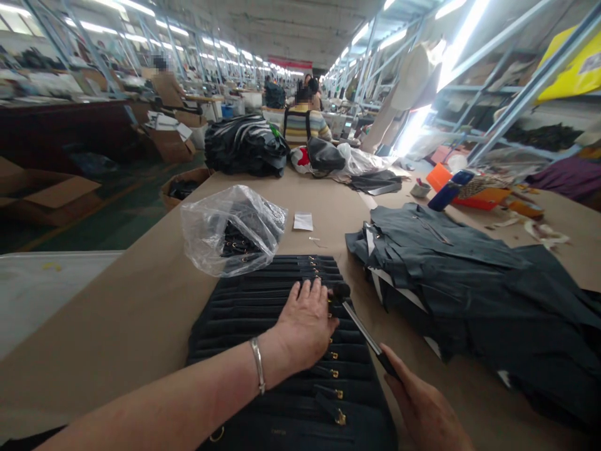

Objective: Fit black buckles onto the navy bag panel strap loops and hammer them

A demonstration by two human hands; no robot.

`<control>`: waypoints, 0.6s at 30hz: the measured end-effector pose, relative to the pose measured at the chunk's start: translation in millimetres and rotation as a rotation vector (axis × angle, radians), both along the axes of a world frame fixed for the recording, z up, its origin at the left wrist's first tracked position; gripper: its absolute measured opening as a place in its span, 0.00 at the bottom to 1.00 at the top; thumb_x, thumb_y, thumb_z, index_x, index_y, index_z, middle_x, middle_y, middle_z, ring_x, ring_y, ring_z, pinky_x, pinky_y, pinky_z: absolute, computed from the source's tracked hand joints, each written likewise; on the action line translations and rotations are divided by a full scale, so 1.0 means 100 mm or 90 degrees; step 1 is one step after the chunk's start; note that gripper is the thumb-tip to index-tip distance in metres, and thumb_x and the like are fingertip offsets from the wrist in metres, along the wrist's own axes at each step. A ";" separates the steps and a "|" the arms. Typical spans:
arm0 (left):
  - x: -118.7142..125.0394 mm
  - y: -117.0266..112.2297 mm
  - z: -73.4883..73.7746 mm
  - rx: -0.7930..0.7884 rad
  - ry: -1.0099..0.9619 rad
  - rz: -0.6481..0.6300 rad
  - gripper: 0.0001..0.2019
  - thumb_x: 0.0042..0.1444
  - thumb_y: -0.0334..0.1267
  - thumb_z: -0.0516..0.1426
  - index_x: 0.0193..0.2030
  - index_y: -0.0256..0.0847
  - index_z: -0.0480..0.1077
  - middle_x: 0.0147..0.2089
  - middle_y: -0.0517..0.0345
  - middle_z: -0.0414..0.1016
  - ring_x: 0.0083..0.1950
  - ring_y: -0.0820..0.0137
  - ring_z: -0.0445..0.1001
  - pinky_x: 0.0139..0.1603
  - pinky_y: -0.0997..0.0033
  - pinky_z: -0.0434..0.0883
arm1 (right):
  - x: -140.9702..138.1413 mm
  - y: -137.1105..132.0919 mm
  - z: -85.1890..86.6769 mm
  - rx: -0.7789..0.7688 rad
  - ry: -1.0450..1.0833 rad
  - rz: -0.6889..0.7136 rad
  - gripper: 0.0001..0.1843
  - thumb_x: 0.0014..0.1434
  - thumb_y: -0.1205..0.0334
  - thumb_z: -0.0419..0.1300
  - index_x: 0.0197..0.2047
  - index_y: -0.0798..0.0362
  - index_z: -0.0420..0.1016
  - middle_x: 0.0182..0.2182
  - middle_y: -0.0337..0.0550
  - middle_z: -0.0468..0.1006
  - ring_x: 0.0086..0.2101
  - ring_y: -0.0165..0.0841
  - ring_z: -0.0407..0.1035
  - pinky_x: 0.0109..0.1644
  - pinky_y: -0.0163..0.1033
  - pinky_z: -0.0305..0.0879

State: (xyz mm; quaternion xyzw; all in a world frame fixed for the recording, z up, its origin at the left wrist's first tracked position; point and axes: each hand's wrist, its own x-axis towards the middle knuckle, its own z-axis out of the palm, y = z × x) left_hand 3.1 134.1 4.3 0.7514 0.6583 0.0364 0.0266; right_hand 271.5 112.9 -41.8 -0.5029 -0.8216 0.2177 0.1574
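Note:
Overlapping black leather pieces (253, 341), each with a gold zipper pull at its right end, lie in a row in front of me. My left hand (305, 322) rests flat on them with fingers stretched out, a silver bangle at its wrist. In my right hand (420, 394) is a small hammer (361, 326), gripped by its black handle. Its dark head touches or hovers just above the zipper ends, right beside my left fingertips; I cannot tell which. A clear plastic bag (206, 238) with black pieces in it sits at the far end of the row.
Black leather sheets (451, 269) are heaped on the right of the brown table (136, 282). A white paper square (303, 221) lies beyond the row. Farther back are a dark stack (246, 144) and an orange tray (483, 197). Cardboard boxes (56, 194) stand left; people sit behind.

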 end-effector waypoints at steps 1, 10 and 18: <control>0.03 -0.07 -0.05 -0.017 0.003 0.003 0.30 0.63 0.51 0.44 0.66 0.33 0.55 0.69 0.41 0.52 0.69 0.53 0.51 0.67 0.50 0.49 | 0.00 -0.01 -0.03 -0.006 -0.005 0.001 0.24 0.66 0.55 0.47 0.62 0.50 0.64 0.48 0.48 0.78 0.44 0.38 0.75 0.44 0.35 0.73; -0.01 -0.24 -0.35 0.025 0.031 0.028 0.32 0.63 0.49 0.43 0.67 0.27 0.52 0.70 0.36 0.46 0.71 0.53 0.46 0.69 0.51 0.44 | -0.04 0.04 0.10 0.053 0.004 0.011 0.24 0.66 0.57 0.47 0.63 0.52 0.62 0.51 0.49 0.76 0.47 0.39 0.74 0.47 0.37 0.73; 0.00 -0.26 -0.36 0.041 0.035 0.020 0.32 0.63 0.48 0.43 0.66 0.25 0.52 0.70 0.34 0.48 0.70 0.51 0.48 0.69 0.52 0.43 | -0.13 0.12 0.11 0.005 -0.061 0.017 0.24 0.66 0.58 0.44 0.61 0.54 0.65 0.43 0.51 0.80 0.38 0.41 0.78 0.39 0.39 0.75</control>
